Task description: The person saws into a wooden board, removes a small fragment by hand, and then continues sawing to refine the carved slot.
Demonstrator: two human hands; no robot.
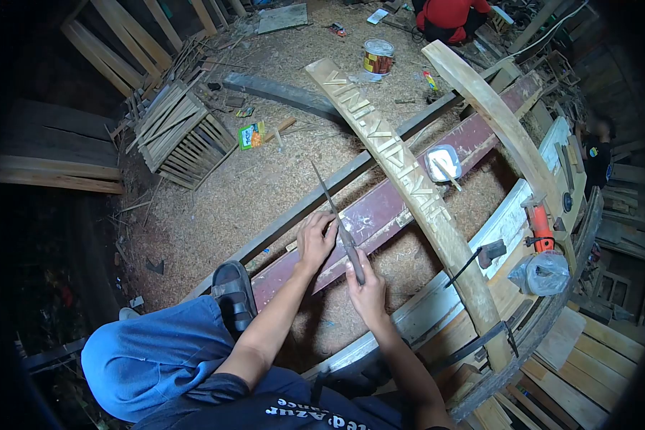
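Note:
My right hand (368,290) is wrapped round the handle of a long knife (345,240), whose narrow dark blade points up and away. My left hand (315,242) is closed beside the blade, over the reddish beam (373,215); its fingers hide whatever they hold. A small pale piece of wood (292,246) shows at the left of this hand. To the right, a curved wooden board (437,215) lies across the beams, with raised letter-like wooden strips along its upper part. A plastic tub (443,162) of white stuff stands beside it with a stick in it.
An orange power tool (541,228) and a clear plastic bag (545,274) lie at the right. A second curved board (480,100) crosses the beam. A paint can (378,57), a slatted wooden crate (183,132) and a person in red (448,18) are farther off. My sandalled foot (233,294) rests by the beam.

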